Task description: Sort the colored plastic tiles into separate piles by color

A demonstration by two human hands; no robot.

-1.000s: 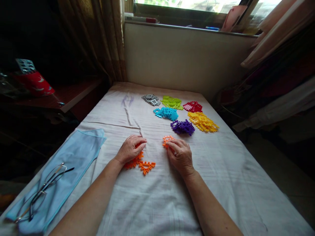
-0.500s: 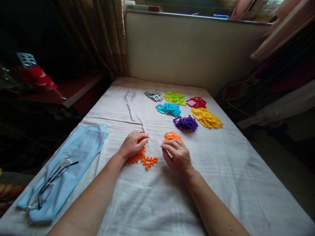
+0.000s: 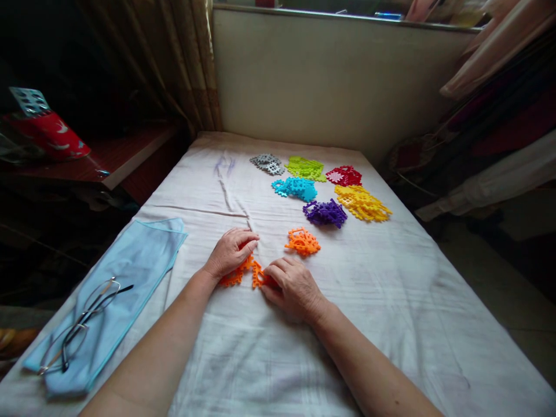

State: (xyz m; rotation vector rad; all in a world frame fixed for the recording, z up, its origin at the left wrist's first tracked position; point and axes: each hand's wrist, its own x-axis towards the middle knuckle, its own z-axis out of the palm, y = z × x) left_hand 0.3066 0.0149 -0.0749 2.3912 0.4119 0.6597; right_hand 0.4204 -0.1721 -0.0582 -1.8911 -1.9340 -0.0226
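My right hand [image 3: 294, 288] pinches a small orange triangular building piece [image 3: 257, 275] with toothed edges, just above or on the cloth; the fingers cover part of it. My left hand [image 3: 232, 253] is closed over other orange interlocking pieces [image 3: 234, 277], whose toothed edges show below the fingers and beside the thumb. How these pieces join under the palm is hidden. Just beyond my right hand lies a loose pile of orange pieces [image 3: 303, 242], touched by neither hand.
Farther back lie piles of purple [image 3: 325, 214], yellow [image 3: 364, 203], blue [image 3: 295, 189], red [image 3: 344, 175], green [image 3: 306, 168] and grey pieces [image 3: 266, 164]. Eyeglasses [image 3: 82, 324] rest on a light blue cloth [image 3: 117, 289] at left. A white sheet [image 3: 382, 324] covers the surface.
My right hand has moved left and nearer, from beside the orange pile to the triangular piece, and now grips it. The piece has turned and shifted slightly left. My left hand stays over its pieces.
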